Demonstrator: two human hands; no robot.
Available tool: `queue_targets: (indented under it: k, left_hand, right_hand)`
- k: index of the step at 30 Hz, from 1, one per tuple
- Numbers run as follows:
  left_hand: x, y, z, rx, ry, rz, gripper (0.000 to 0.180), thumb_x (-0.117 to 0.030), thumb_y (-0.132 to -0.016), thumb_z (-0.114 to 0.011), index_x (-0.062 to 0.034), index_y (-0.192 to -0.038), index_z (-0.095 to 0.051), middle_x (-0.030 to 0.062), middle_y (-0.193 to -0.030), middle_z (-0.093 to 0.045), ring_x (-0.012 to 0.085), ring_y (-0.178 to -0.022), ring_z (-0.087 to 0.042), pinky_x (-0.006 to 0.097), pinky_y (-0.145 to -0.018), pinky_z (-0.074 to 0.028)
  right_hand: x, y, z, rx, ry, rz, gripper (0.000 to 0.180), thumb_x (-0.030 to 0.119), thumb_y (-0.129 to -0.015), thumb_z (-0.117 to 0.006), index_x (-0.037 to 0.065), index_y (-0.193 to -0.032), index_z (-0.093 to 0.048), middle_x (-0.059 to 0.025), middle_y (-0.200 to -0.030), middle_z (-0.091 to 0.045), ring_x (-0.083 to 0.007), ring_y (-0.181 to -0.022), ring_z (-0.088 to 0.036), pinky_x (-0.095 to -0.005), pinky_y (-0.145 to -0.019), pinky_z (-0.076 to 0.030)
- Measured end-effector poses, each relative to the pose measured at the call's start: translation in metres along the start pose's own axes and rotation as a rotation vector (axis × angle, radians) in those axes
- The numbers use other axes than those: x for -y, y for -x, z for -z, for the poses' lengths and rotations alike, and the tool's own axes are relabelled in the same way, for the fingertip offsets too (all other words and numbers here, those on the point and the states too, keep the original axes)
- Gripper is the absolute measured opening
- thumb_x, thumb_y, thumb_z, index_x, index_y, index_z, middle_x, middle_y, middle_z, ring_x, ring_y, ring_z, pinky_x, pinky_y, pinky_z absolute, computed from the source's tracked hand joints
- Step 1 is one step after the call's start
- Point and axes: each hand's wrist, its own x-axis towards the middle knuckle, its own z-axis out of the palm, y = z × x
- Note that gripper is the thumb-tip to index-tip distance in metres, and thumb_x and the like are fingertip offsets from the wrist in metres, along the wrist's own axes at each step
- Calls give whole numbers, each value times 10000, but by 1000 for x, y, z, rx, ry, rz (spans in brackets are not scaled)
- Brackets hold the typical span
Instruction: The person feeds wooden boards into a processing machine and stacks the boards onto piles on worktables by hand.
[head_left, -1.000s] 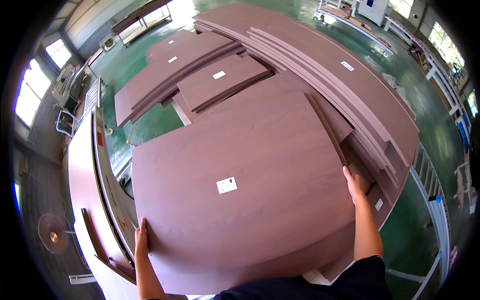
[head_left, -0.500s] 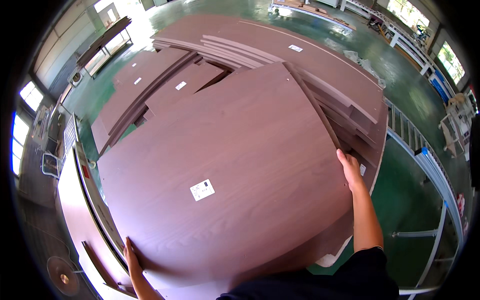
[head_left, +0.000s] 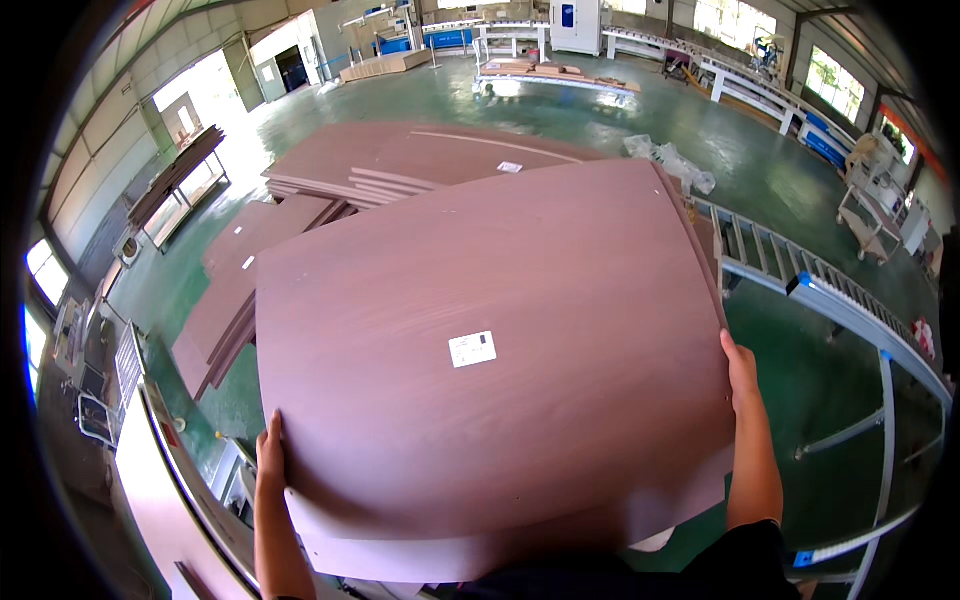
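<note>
In the middle of the workshop floor, a person is carrying one large brown panel (head_left: 480,350) flat at chest height, above the green floor (head_left: 800,370). The left hand (head_left: 270,455) is gripping the panel's near-left edge; the right hand (head_left: 742,368) is clasping its right edge, fingers curled over the rim. Keeping both grips level and well apart looks wise, so that the sheet does not tilt or sag. Countable here: one white label (head_left: 472,349) on the panel, one roller conveyor (head_left: 830,290) at right, several panel stacks (head_left: 400,165) behind.
</note>
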Motion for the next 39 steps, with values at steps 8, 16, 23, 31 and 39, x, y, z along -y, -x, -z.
queue_targets:
  k: [8, 16, 23, 31, 39]
  left_hand:
    - [-127, -88, -127, 179, -215, 2, 688, -582, -850, -567, 77, -1028, -653, 157, -972, -660, 230, -864, -632, 344, -798, -493]
    - [-206, -170, -243, 270, -413, 135, 856, -660, -769, -582, -24, -1332, -480, 214, -1346, -480, 336, -1245, -454, 537, -1017, -331]
    - [-243, -252, -339, 295, -498, -138, 843, -608, -821, -557, 60, -1326, -464, 219, -1362, -467, 339, -1272, -437, 471, -1047, -323]
    - [-234, -347, -356, 225, -636, -423, 658, -539, -859, -537, 50, -1151, -552, 208, -1120, -595, 304, -997, -571, 383, -857, -433]
    - [-192, -266, -247, 183, -670, -432, 680, -581, -864, -520, 4, -1210, -526, 180, -1164, -588, 280, -1081, -556, 384, -918, -436]
  right_hand:
    - [27, -66, 41, -1, -12, -166, 584, 478, -851, -644, -88, -993, -658, -157, -1007, -667, -213, -899, -642, -336, -802, -484]
    - [66, -152, 34, 80, -30, -228, 599, 478, -853, -641, -39, -1154, -616, -140, -1150, -632, -232, -1031, -608, -361, -866, -466]
    - [68, -236, 22, 53, 99, -199, 673, 564, -843, -608, 11, -1225, -586, -98, -1201, -612, -216, -1084, -577, -352, -900, -448]
    - [57, -312, 16, 69, 258, -174, 756, 608, -807, -623, -4, -1248, -565, -106, -1213, -608, -217, -1082, -573, -339, -892, -447]
    - [53, -327, 55, 67, 357, -44, 631, 523, -860, -600, 28, -1250, -563, -84, -1267, -567, -193, -1138, -532, -323, -949, -411]
